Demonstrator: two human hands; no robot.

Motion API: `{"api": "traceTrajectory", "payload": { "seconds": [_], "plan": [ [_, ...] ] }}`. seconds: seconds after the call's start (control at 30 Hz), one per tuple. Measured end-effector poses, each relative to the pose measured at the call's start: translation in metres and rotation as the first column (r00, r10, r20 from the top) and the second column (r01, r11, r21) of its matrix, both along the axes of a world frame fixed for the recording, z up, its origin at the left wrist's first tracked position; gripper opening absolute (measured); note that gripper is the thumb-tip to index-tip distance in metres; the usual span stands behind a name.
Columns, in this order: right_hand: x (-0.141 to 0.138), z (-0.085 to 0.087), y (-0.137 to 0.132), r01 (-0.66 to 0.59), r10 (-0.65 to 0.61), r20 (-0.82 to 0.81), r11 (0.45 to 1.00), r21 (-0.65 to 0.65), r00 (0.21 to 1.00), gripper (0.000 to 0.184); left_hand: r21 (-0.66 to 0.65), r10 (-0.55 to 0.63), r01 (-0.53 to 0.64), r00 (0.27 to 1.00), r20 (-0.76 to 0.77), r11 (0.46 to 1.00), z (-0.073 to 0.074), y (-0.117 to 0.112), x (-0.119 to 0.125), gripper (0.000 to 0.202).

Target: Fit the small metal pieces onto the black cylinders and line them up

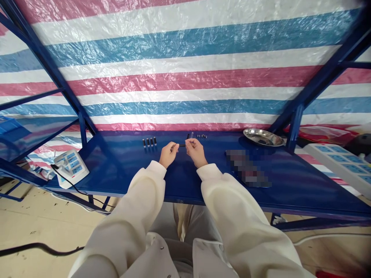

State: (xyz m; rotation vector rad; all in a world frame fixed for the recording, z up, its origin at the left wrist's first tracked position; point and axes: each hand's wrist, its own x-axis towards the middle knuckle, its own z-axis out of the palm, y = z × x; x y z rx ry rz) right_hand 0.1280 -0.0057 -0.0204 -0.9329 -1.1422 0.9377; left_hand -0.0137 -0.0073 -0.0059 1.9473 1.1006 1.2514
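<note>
Over the far half of the blue table (pixel 116 166), a short thin black rod (pixel 182 145) spans the gap between my two hands. My left hand (pixel 169 154) is closed, pinching one end of it. At the other end, the fingertips of my right hand (pixel 197 152) are also pinched, covering that part of the rod. Just behind the right fingers are another dark piece and a small clear tube (pixel 192 134), partly hidden. To the left, several short black cylinders (pixel 148 142) with pale ends stand in a row. Several tiny shiny metal parts (pixel 202 136) lie right of the clear tube.
A round metal dish (pixel 263 138) sits at the back right, with a pixelated flat object (pixel 247 168) nearer me. White power strips, one at left (pixel 72 169) and one at right (pixel 340 164), flank the table. Blue frame posts rise at both sides before striped sheeting (pixel 185 85).
</note>
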Motion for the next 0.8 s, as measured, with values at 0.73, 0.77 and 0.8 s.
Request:
{"api": "traceTrajectory", "payload": {
  "seconds": [0.73, 0.77, 0.8],
  "plan": [
    [-0.003, 0.009, -0.006, 0.034, -0.036, -0.033, 0.998, -0.051, 0.999, 0.038, -0.085, -0.059, 0.072, 0.987, 0.146, 0.994, -0.006, 0.006, 0.000, 0.014],
    [-0.003, 0.009, -0.005, 0.034, -0.036, -0.032, 0.998, -0.046, 0.999, 0.038, -0.085, -0.058, 0.070, 0.988, 0.143, 0.994, -0.006, 0.006, 0.000, 0.014],
    [-0.003, 0.008, -0.005, 0.033, -0.035, -0.032, 0.999, -0.041, 0.999, 0.037, -0.085, -0.055, 0.068, 0.989, 0.140, 0.994, -0.006, 0.006, 0.000, 0.014]
  ]
}}
